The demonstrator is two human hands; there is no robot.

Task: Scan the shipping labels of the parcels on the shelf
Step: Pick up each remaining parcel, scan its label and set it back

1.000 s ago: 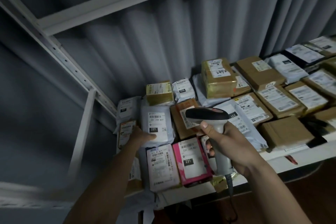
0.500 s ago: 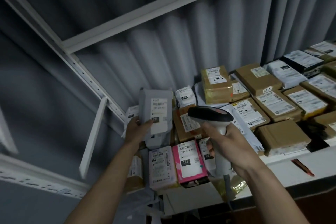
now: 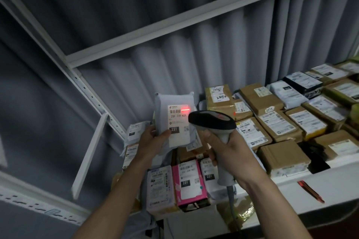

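Observation:
My left hand (image 3: 151, 139) holds a grey poly-bag parcel (image 3: 174, 110) upright above the shelf, its white shipping label (image 3: 178, 124) facing me. A red scan line glows on the label's barcode. My right hand (image 3: 227, 151) grips the handle of a barcode scanner (image 3: 212, 120), whose black head points at the label from the right. Many more labelled parcels lie on the white shelf (image 3: 291, 186), among them a pink box (image 3: 189, 182) and brown cartons (image 3: 279, 126).
A white upper shelf beam (image 3: 174, 27) runs above, with a slotted upright (image 3: 87, 91) at the left. Grey curtain hangs behind the shelf. A red pen (image 3: 310, 191) lies on the shelf's front edge. The scanner cable hangs below my right hand.
My left hand has lifted the grey parcel off the shelf and turned it upright. The scanner now shines a red line on its label.

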